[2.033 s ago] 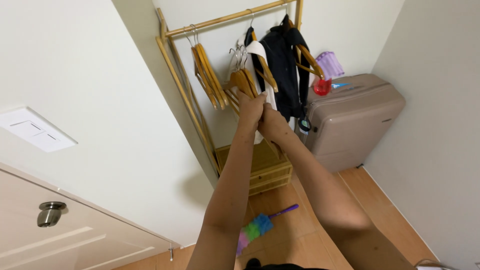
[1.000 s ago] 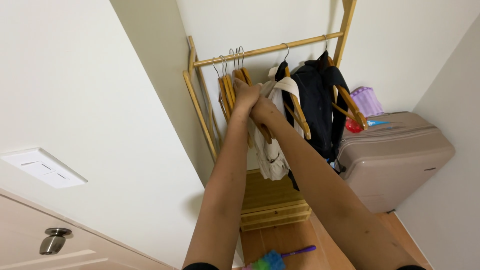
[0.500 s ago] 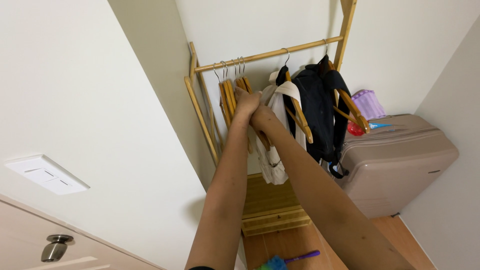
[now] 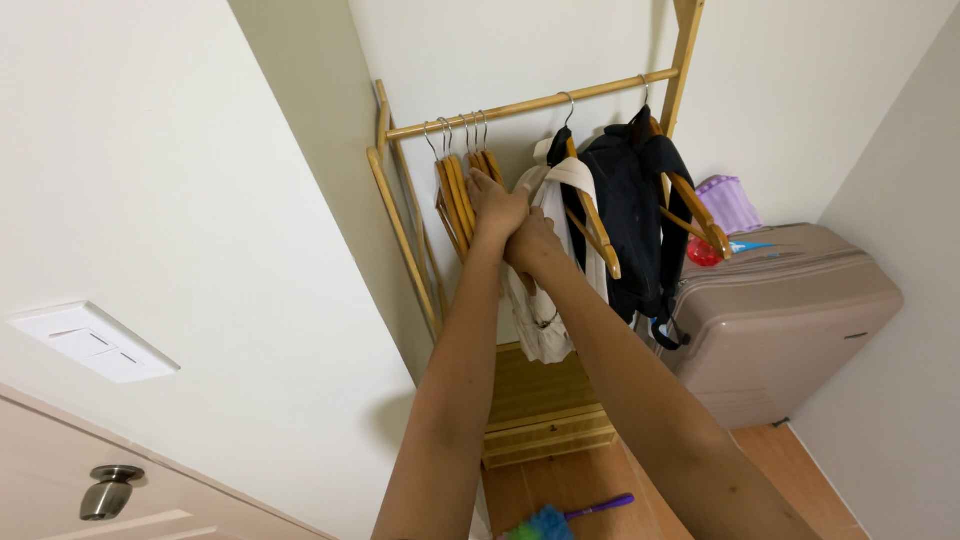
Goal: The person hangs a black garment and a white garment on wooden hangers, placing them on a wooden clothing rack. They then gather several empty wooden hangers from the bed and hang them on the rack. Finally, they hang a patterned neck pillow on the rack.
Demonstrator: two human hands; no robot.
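**Still at the rail, both hands on the empty hangers**

Nearest me, a bright duster (image 4: 545,522) lies on the floor, lower in view than before. My left hand (image 4: 497,208) stays closed on the bunched wooden hangers (image 4: 458,195); my right hand (image 4: 533,245) presses against it, its grip unclear. Beyond hang a cream garment (image 4: 545,300) and black jacket (image 4: 632,210), with the beige suitcase (image 4: 785,310) unmoved.

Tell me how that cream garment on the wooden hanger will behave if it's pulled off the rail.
The cream garment hangs in soft folds, so it probably goes floppy and slumps once lifted. It looks thin, likely light. Its wooden hanger seems stiff and hooks over the rail, so it may swing or snag beside the dark jacket.
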